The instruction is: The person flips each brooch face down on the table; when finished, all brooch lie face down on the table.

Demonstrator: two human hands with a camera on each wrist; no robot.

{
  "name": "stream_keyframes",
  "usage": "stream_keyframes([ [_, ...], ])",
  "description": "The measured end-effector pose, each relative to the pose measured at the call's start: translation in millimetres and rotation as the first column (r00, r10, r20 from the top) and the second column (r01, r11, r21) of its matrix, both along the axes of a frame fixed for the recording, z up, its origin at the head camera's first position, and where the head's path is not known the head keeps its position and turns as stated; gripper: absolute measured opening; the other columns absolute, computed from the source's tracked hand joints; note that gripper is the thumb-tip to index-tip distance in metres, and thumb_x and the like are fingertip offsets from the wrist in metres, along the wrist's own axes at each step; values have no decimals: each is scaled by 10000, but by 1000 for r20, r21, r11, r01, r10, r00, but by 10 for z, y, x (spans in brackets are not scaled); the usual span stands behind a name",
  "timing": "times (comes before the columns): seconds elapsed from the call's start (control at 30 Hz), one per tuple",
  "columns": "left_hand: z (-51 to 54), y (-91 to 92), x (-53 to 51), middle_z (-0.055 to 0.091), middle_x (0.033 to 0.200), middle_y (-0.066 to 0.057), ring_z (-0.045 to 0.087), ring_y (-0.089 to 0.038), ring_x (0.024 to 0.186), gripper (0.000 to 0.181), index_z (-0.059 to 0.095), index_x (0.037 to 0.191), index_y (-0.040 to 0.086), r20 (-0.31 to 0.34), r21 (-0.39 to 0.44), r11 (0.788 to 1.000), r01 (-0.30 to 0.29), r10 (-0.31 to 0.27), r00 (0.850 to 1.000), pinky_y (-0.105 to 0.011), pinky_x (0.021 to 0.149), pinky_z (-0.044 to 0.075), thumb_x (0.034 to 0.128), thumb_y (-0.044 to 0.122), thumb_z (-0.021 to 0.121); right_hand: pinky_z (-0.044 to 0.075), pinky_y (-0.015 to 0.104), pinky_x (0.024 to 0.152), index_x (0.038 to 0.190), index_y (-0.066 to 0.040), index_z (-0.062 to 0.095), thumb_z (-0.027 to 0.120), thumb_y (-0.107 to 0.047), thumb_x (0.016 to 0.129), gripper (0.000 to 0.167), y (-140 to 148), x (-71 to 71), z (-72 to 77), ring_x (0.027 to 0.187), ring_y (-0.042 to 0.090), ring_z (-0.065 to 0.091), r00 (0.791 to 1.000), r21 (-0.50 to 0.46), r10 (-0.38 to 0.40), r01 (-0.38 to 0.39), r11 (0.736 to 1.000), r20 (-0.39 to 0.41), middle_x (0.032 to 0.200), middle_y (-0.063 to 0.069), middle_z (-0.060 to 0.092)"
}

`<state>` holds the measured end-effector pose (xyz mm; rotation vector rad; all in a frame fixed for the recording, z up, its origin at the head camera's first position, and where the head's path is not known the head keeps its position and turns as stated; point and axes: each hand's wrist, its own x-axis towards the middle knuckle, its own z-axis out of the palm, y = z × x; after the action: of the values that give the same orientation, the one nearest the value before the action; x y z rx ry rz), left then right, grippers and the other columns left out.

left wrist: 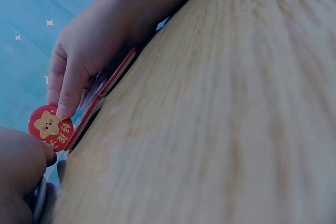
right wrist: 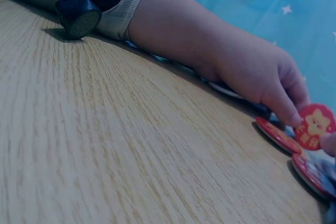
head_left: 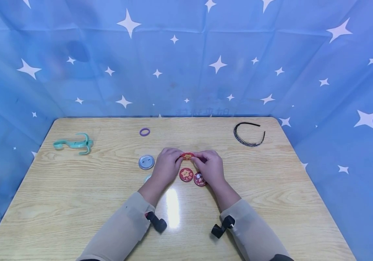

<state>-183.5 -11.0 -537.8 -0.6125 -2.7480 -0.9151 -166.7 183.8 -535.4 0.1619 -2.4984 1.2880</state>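
Note:
A round red pin badge (head_left: 187,156) with a yellow star character is pinched between both hands, tilted up so its printed face shows. My left hand (head_left: 168,165) grips its left edge, and my right hand (head_left: 210,166) grips its right edge. In the left wrist view the badge (left wrist: 50,127) stands on edge between thumbs and fingers. Just below the hands lies a matching red star badge (head_left: 186,174). Beside it a dark red badge with a figure (head_left: 200,179) lies partly under my right hand. Left of my left hand a badge (head_left: 146,162) lies face down, showing its silver back and pin.
A pale teal badge (head_left: 148,177) is mostly hidden by the left wrist. Farther off on the wooden table (head_left: 75,203) lie a purple hair tie (head_left: 145,132), a teal claw-like clip (head_left: 75,144) and a black toothed headband (head_left: 249,144). A blue starry curtain (head_left: 186,72) hangs behind.

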Motion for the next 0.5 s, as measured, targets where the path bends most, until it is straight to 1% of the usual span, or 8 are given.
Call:
stream_keyframes([
  [0.2,-4,1,-6,765,1237,-35,633,-274,1228,165,802,1172,121,-11,7,1000,-2,2,1000,-411,1126,443,1029,161,730,562,286,768,986,-96,852,886,-113,896,98,-3,-2,3,908,169,644,1000,3,4,-4,1000,-11,925,9,787],
  [0.4,-6,-6,-4,759,1259,-29,626,-270,1241,182,802,1194,137,6,8,1000,-6,6,1000,-410,1133,439,1026,148,732,563,304,800,965,-96,850,882,-88,894,78,-9,4,1,926,177,651,1000,14,2,-1,1000,-21,941,12,792],
  [0.5,-7,-7,-7,760,1258,-28,628,-270,1241,185,802,1195,136,3,9,1000,-6,6,1000,-408,1132,441,1024,137,733,567,315,794,964,-99,851,883,-80,888,85,-12,3,2,921,179,654,1000,13,4,-4,1000,-25,937,11,792],
])
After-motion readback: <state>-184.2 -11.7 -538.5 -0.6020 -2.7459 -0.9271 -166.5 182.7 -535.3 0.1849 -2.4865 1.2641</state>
